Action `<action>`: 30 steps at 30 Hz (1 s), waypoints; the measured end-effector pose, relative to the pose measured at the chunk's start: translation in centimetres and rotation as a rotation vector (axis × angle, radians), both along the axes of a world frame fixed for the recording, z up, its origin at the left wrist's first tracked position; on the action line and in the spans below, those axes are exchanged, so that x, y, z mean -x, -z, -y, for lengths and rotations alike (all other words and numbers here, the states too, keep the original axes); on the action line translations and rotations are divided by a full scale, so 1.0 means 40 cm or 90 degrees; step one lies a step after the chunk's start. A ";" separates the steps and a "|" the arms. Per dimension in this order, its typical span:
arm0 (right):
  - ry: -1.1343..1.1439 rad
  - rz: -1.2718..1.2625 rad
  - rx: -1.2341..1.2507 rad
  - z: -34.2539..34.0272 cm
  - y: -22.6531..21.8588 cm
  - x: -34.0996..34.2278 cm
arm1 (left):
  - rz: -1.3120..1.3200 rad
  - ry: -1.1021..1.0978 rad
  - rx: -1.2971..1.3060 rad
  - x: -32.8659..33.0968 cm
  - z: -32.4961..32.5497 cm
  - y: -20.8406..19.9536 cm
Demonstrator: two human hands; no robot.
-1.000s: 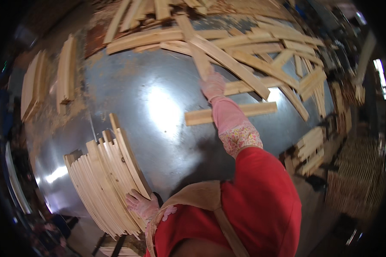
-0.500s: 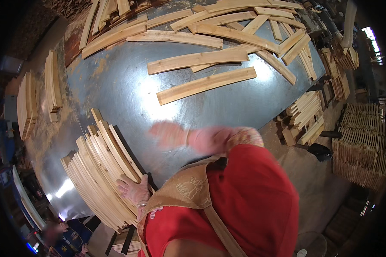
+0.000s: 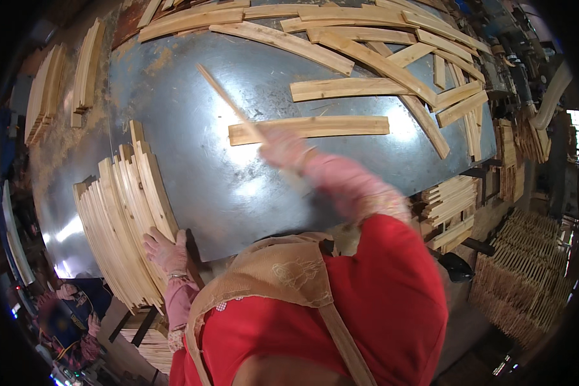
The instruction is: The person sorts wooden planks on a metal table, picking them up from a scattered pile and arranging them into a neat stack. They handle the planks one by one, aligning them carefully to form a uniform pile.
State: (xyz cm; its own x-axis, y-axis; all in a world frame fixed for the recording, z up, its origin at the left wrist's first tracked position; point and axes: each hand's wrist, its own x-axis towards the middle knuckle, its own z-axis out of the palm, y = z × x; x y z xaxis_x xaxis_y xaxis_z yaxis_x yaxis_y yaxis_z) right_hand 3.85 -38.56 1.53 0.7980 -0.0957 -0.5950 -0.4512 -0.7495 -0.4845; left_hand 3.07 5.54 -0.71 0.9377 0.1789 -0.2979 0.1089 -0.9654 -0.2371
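Observation:
My right hand [image 3: 284, 149], gloved and smeared by motion, grips a thin wooden slat [image 3: 224, 96] seen nearly edge-on. The slat slants up and left above the metal table, crossing over the left end of a curved board [image 3: 328, 127] lying there. At the lower left, my left hand [image 3: 167, 251], also gloved, rests with fingers spread against the near right side of a stack of curved wooden slats [image 3: 119, 225]. The slats stand on edge side by side, their far ends uneven.
Loose curved boards [image 3: 373, 58] overlap along the far side of the metal table [image 3: 193, 154]. Two more bundles [image 3: 87, 71] stand at the far left. Stacked slats [image 3: 453, 199] and a large pile [image 3: 521, 276] are on the right. A co-worker [image 3: 71, 321] is at lower left.
My right hand has moved forward and right and now holds a slat. Fewer boards lie in the table's middle. The view has shifted; my left hand remains on the stack.

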 end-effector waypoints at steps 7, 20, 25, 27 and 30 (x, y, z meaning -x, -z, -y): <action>-0.365 0.184 -0.256 -0.609 0.121 0.045 | 0.076 0.055 0.140 -0.024 -0.079 0.061; -0.174 0.204 0.261 0.160 0.189 -0.005 | 0.075 0.013 0.448 0.015 -0.235 0.048; 0.180 0.097 -0.281 -0.170 0.178 -0.160 | 0.114 -0.238 0.863 0.032 -0.281 0.049; 0.169 0.103 -0.411 -0.322 0.214 -0.210 | 0.135 -0.156 0.755 -0.006 -0.252 0.002; 0.025 0.007 -0.476 -0.536 0.322 -0.229 | 0.254 -0.168 0.715 -0.008 -0.068 -0.062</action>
State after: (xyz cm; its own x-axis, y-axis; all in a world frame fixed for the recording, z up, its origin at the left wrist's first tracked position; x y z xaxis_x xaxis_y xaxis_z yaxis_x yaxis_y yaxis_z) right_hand 13.02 -17.13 -11.33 0.8084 0.3023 -0.5050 -0.4636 -0.2016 -0.8628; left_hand 3.40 8.28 1.76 0.9723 0.2066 -0.1095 0.2078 -0.5493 0.8094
